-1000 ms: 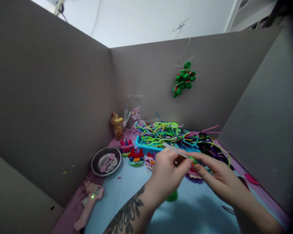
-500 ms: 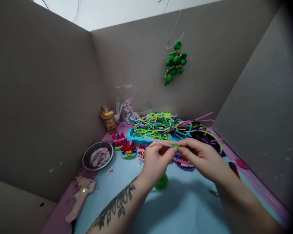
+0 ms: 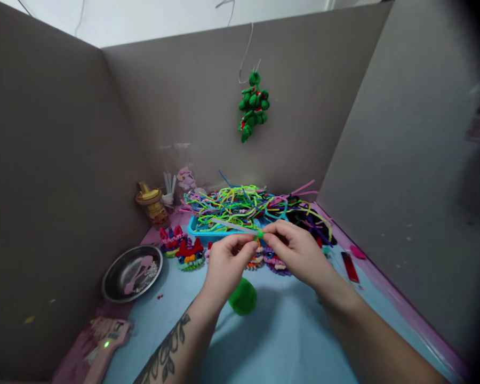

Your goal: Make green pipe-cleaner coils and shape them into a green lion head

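My left hand (image 3: 230, 264) is closed, thumb and fingers pinching near the end of a thin whitish strip (image 3: 234, 226) that sticks out up and to the left. At that end sits a small bright green fuzzy piece (image 3: 260, 234), which looks like pipe cleaner. My right hand (image 3: 298, 253) pinches this green piece from the other side, fingertips almost meeting those of the left. Below the hands, a green fuzzy ball (image 3: 243, 296) rests over the blue mat (image 3: 272, 346). My fingers hide part of the small green piece.
A blue tray (image 3: 210, 233) heaped with colourful pipe cleaners (image 3: 240, 205) stands at the back. Fuzzy creature figures (image 3: 191, 254) line its front. At left are a metal bowl (image 3: 112, 274) and a pink handheld device (image 3: 108, 346) with a green light. A green ornament (image 3: 254, 104) hangs behind.
The view has shifted right, so the scene sits further left. Both hands remain pinched together around the strip's end, and more of the green ball shows beneath them.
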Available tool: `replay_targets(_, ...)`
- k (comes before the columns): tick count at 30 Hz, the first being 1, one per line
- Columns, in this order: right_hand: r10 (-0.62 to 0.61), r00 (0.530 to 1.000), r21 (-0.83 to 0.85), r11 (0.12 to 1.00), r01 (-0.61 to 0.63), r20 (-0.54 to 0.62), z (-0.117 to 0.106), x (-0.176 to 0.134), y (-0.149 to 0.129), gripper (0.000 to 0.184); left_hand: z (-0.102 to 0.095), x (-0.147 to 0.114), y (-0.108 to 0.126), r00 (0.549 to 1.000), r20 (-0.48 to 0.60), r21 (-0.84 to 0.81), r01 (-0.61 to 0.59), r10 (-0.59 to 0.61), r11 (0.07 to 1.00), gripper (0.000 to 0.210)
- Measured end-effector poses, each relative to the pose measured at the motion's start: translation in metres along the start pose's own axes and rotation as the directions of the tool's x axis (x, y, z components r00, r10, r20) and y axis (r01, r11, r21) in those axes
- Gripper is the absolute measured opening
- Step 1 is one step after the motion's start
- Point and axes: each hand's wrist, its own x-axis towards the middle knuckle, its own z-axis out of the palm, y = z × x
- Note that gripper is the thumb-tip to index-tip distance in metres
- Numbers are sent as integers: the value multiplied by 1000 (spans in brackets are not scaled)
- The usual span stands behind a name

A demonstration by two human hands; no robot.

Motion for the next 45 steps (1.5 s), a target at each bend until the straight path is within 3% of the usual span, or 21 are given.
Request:
replay_targets(5,-90,994,-69,994,86,-67,5,-2,0,13,0,1,0,998,18,-116,61,-60,991,26)
replay_targets(11,-132,989,-99,987,125,-68,7,-4,1,13,-4,3,0,993,59,-214,109,-99,971,28)
replay_targets(18,-108,994,-51,993,110,26,1,-2,-2,14,-11,5,6,990,115,-117,101,-88,988,23)
replay_targets(23,-142,989,-99,986,137,-48,6,-4,0,13,-9,4,5,988,120,-214,125,-100,969,26)
replay_targets(33,-318,904,-286,928,237,-286,23,-9,2,11,1,0,8,975,117,-458,221,-188,861,30)
replay_targets(45,-421,859,-434,858,273,-293,29,-13,2,10,9,1,-4,986,16,-496,151,-165,855,32)
